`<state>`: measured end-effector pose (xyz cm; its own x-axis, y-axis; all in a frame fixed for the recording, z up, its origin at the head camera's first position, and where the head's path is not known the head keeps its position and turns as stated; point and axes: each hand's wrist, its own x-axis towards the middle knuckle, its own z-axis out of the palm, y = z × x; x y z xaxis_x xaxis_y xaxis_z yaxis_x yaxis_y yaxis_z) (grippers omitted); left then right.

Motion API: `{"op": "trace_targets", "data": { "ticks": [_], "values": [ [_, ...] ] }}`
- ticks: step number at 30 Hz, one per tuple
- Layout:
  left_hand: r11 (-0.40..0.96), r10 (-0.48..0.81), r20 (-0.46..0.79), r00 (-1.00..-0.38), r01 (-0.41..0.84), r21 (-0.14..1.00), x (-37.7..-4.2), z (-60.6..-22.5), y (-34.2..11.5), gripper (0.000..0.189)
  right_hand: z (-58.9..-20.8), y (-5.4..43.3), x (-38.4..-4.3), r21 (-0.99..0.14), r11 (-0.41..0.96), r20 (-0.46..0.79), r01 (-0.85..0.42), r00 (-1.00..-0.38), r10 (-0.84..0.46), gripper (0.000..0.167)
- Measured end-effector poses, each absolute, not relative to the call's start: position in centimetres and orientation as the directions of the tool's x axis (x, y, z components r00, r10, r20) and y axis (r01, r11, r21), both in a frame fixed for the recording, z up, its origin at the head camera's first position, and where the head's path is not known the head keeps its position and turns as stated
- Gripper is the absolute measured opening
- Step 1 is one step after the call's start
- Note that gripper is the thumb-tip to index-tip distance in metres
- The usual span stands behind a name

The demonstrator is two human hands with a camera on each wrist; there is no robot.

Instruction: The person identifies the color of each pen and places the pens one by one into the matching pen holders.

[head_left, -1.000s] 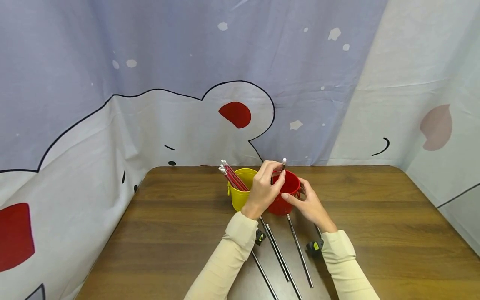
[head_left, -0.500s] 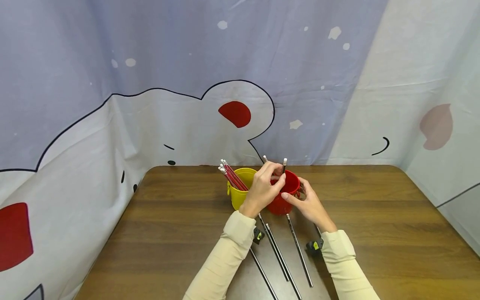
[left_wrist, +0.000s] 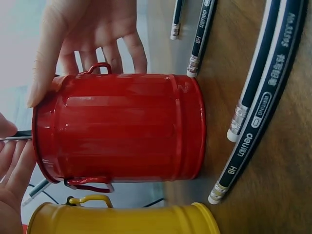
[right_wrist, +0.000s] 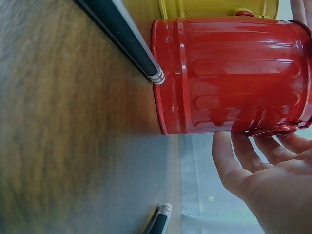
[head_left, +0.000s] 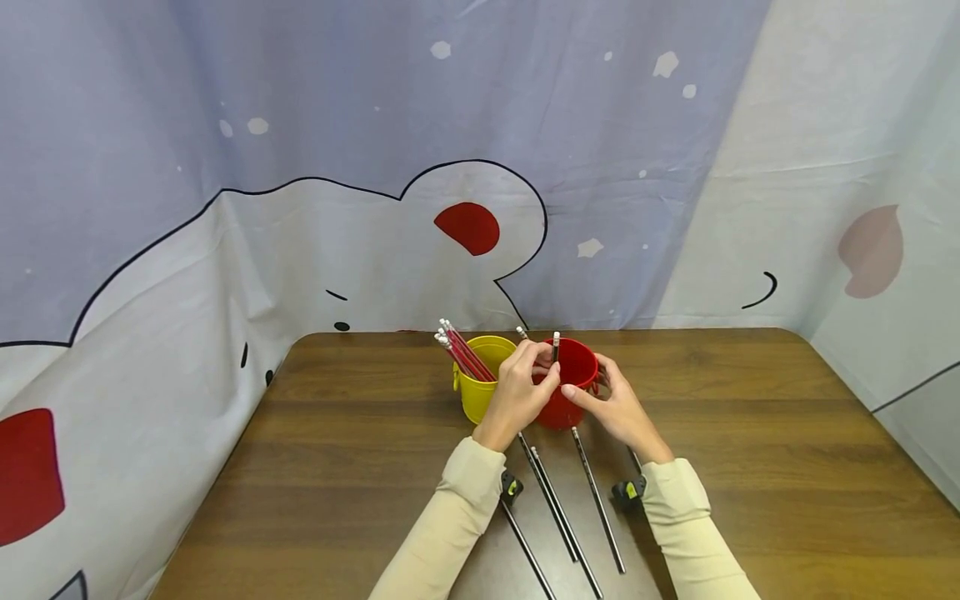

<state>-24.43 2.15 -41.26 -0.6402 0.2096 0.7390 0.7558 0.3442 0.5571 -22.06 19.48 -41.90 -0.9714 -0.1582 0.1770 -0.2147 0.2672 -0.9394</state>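
In the head view my left hand pinches a black pencil at its white-eraser end, over the mouth of the red bucket. A second pencil leans at the bucket's far left, partly hidden by that hand. My right hand holds the red bucket's right side, its thumb at the rim in the left wrist view. Fingers rest along the bucket's side in the right wrist view. To the left stands a yellow bucket with several red pencils leaning in it.
Several black pencils lie on the wooden table in front of the buckets, among them one pencil towards the right and one pencil near the left sleeve. A patterned cloth hangs behind the table.
My left hand has moved a little left and down with the pinched pencil. The other pencil's eraser end has come into view behind it and tipped left. The right hand stays on the bucket.
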Motion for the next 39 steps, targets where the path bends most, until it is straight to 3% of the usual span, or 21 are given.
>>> {"op": "trace_targets", "data": {
  "ticks": [11,17,25,29,36,39],
  "values": [
    [0.363,0.185,0.733,-0.654,0.739,0.568,-24.1,-41.7,1.7,0.019,-44.3,20.1,-23.5,-0.926,0.297,0.198,-0.233,-0.970,-0.143,0.066],
    [0.372,0.122,0.770,-0.627,0.748,0.550,-23.4,-41.7,1.3,0.023,-44.4,20.0,-23.5,-0.925,0.298,0.201,-0.235,-0.970,-0.139,0.066],
    [0.384,0.056,0.789,-0.612,0.742,0.549,-21.7,-42.2,0.2,0.013,-43.5,19.8,-23.1,-0.930,0.289,0.193,-0.227,-0.971,-0.141,0.065],
    [0.435,0.073,0.757,-0.649,0.704,0.561,-20.9,-42.9,-0.5,0.009,-42.3,19.4,-22.2,-0.933,0.282,0.191,-0.224,-0.971,-0.142,0.065],
    [0.570,0.093,0.599,-0.795,0.536,0.623,-20.1,-42.8,-1.4,0.007,-41.7,19.2,-21.8,-0.932,0.294,0.173,-0.210,-0.974,-0.149,0.065],
    [0.612,0.095,0.579,-0.810,0.506,0.608,-19.7,-42.7,-1.7,0.008,-41.7,19.2,-21.9,-0.936,0.286,0.170,-0.207,-0.974,-0.151,0.065]
  ]
}}
